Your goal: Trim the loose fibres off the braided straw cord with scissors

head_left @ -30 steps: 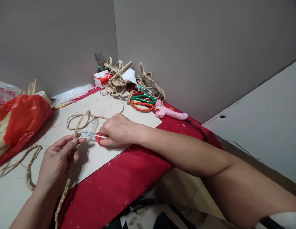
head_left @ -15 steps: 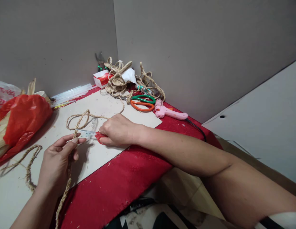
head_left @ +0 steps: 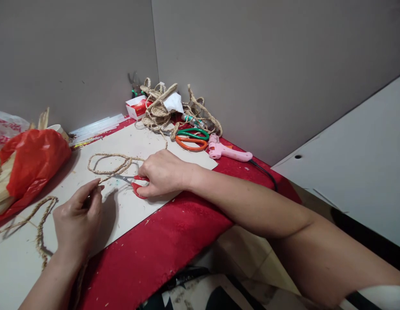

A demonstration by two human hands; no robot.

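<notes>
My left hand pinches a braided straw cord between thumb and fingertips, just above the white board. More of that cord trails below the hand, partly hidden by my wrist. My right hand grips small scissors with red handles; their blades are a little apart and their tips lie at the cord, near my left fingertips. Whether the blades have cut into it I cannot tell. Beyond the scissors, the cord forms loops on the white board and runs on behind my right hand.
Tangled braided cord sits in the back corner beside a red-and-white box. Orange-and-green-handled scissors and a pink glue gun lie in front. Clear sticks line the wall. A red plastic bag with straw stands left.
My left hand has turned and drawn slightly down and left, its fingers closing tighter. The cord at the blades now lies flatter. The scissors handles have spread apart, and the blades show more clearly.
</notes>
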